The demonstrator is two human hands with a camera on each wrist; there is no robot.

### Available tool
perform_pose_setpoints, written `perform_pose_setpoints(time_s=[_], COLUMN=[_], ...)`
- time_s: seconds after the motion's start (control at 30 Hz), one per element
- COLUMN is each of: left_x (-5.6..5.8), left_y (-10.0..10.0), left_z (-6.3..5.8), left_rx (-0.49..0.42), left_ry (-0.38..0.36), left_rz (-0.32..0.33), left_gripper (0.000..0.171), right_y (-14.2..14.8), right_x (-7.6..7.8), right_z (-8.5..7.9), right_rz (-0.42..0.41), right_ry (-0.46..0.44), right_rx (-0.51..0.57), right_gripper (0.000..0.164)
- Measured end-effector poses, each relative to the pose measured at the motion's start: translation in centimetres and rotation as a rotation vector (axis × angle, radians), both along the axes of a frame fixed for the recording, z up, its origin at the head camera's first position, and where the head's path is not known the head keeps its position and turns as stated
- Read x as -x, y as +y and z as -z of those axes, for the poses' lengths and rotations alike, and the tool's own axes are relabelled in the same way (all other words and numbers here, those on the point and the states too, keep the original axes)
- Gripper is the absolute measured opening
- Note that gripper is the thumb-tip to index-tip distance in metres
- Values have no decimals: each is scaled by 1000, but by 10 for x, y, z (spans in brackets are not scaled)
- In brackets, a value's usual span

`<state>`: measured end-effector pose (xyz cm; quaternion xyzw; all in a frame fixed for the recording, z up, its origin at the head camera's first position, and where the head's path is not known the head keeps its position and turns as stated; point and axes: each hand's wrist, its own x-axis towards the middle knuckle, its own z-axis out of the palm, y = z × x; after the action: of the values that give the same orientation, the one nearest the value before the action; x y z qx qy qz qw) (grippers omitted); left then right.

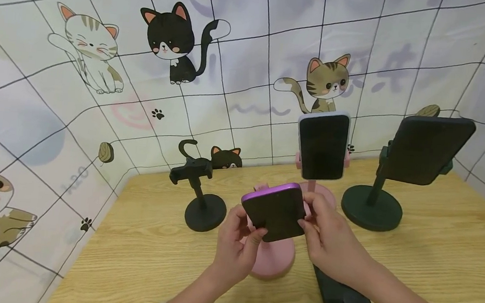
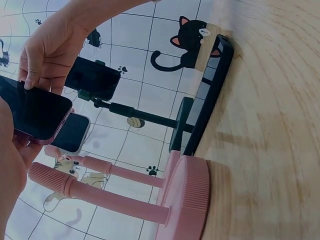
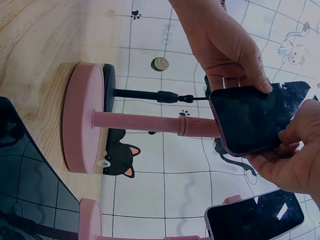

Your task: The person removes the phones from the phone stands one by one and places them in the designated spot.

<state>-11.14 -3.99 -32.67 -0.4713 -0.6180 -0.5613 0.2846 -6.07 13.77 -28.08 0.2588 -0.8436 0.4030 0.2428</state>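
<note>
A smartphone (image 1: 278,215) with a purple edge sits tilted at the top of a pink phone stand (image 1: 278,260), its dark screen facing up. My left hand (image 1: 238,245) grips the phone's left side, thumb on the screen's lower corner. On the opposite side my right hand (image 1: 334,236) pinches the edge, thumb at the front and fingers behind. In the right wrist view the phone (image 3: 255,120) lies between both hands, above the stand's ribbed collar (image 3: 200,127). The stand's holder is mostly hidden behind phone and fingers.
Behind, a second pink stand carries a light-framed phone (image 1: 323,146). A dark green stand (image 1: 371,208) at right bears a larger dark phone (image 1: 428,151). A black stand (image 1: 205,211) with a bare holder stands left. Another black phone (image 1: 346,300) lies on the wooden table (image 1: 137,262).
</note>
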Motion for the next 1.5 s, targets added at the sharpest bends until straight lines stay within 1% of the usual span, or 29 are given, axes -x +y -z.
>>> perform_pose_setpoints(time_s=[0.17, 0.3, 0.57, 0.73, 0.83, 1.0, 1.13, 1.2, 1.27, 1.37, 1.43, 1.5], left_x=[0, 0, -1, -2, -3, -3, -2, -1, 0, 5, 9, 14], left_y=[0, 0, -1, -2, -4, -8, -13, -16, -19, -24, -26, -28], left_z=[0, 0, 0, 2, 2, 2, 1, 1, -1, -5, -8, -13], left_rx=[4, 3, -11, -13, -12, 13, 39, 48, 48, 45, 39, 44], left_ry=[1, -2, -59, -110, -129, -140, -146, -146, -138, -100, -66, -29], left_rz=[4, 19, 54, 55, 63, 87, 79, 71, 70, 72, 76, 78], left_gripper=[30, 30, 31, 32, 34, 35, 36, 37, 38, 44, 49, 56], right_y=[1, 2, 2, 3, 4, 5, 3, 0, -3, -12, -21, -30], right_x=[-1, -1, -1, -1, -1, -2, -4, -5, -5, -6, -6, -7], right_z=[3, 3, 3, 3, 3, 4, 1, -1, -4, -9, -13, -18], right_rz=[-5, -2, -10, -28, -19, -13, 18, 44, 66, 101, 150, 192], right_ry=[15, 25, 24, -7, -20, 1, 33, 67, 148, 327, 460, 562], right_rx=[-5, -3, 0, 17, 13, 21, 37, 46, 54, 54, 27, 7], right_gripper=[46, 47, 49, 47, 47, 48, 53, 59, 55, 57, 61, 58])
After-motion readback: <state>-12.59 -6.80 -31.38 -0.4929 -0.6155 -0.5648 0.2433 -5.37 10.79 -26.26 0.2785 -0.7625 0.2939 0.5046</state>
